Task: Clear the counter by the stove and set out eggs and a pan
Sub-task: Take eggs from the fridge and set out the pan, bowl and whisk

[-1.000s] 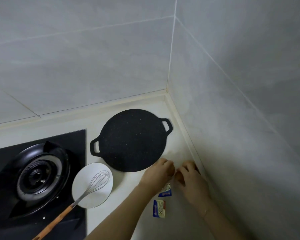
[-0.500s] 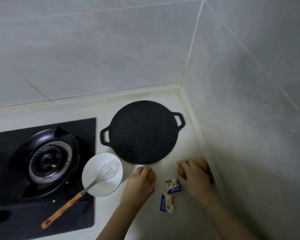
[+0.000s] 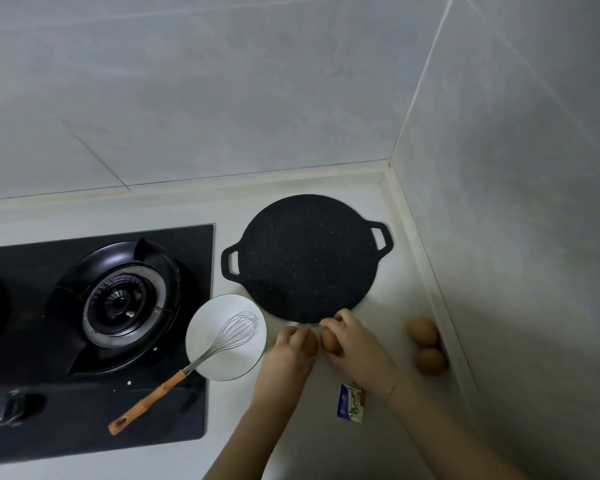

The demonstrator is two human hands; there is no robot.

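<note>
Each hand grasps a brown egg on the desk: the left hand (image 3: 291, 351) has its fingers curled over one egg (image 3: 310, 344), the right hand (image 3: 355, 344) over another egg (image 3: 329, 341), the two eggs just beside each other at the 6 o'clock edge of the black speckled griddle pan (image 3: 305, 258). At 3 o'clock from the hands, two more eggs (image 3: 426, 346) lie against the wall (image 3: 516, 237). At 9 o'clock sits a white bowl (image 3: 222, 358) holding a whisk (image 3: 194, 362), beside the gas stove (image 3: 118, 306). A small packet (image 3: 351, 403) lies at 5 o'clock.
</note>
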